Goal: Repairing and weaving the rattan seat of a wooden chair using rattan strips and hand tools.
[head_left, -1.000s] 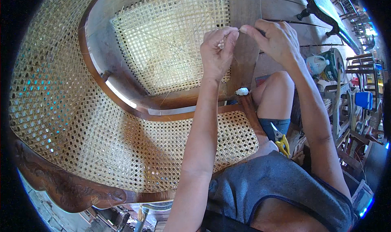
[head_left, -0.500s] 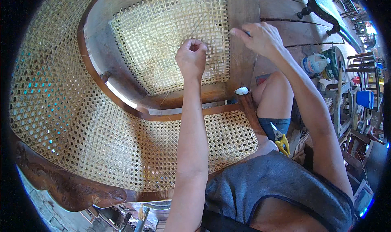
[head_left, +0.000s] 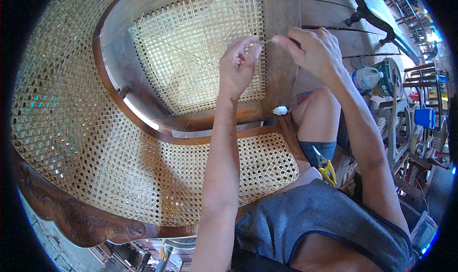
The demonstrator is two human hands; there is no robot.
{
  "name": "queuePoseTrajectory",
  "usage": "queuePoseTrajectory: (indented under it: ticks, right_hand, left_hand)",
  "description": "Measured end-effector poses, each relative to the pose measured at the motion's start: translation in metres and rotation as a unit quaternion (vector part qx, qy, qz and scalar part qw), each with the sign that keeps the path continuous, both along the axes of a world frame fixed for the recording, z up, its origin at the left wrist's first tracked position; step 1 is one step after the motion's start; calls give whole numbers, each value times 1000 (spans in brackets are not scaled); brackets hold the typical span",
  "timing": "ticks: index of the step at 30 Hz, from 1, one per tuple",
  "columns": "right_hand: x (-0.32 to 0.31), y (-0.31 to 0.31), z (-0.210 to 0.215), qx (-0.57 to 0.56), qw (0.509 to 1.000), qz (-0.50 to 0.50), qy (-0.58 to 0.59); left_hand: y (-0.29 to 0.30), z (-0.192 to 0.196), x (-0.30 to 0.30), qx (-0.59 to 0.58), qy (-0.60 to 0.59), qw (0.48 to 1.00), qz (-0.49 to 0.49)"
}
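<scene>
A thin cane strand is pinched between the left hand and the right hand, both closed on it above the woven panel of a wooden chair. Yellow-handled pliers are seen near the knee, well apart from the hands.

Single head-mounted fisheye cam, looks steeply down at close range onto brown wooden chair frame w/ woven cane panels; forearms enter from lower edge. Straight edges bend near rim. No 2nd view.
</scene>
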State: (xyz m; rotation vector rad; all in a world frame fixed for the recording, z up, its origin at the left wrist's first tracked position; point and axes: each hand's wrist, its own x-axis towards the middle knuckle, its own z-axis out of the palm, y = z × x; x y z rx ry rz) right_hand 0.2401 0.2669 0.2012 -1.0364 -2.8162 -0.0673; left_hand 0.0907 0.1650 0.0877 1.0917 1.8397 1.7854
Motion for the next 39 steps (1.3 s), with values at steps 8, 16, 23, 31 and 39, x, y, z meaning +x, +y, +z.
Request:
queuePoseTrajectory:
  ticks: [8,16,23,31,39]
  right_hand:
    - [-40,-9,-39,-95,994,8,-57]
    - [-64,-18,-56,-94,991,49,-85]
    - [-73,-22,-50,-69,991,77,-90]
    - [-75,-12,-45,-84,986,6,-147]
    - [-71,-9,-52,-85,988,-36,-123]
  left_hand:
    - [-12,-22,0,47,-195,979,47]
    - [-7,-44,1,36,-173,976,131]
    - [-2,-41,2,-70,-60,980,177]
    - [1,-41,6,-18,-14,988,156]
    - [-2,-36,23,-32,2,982,187]
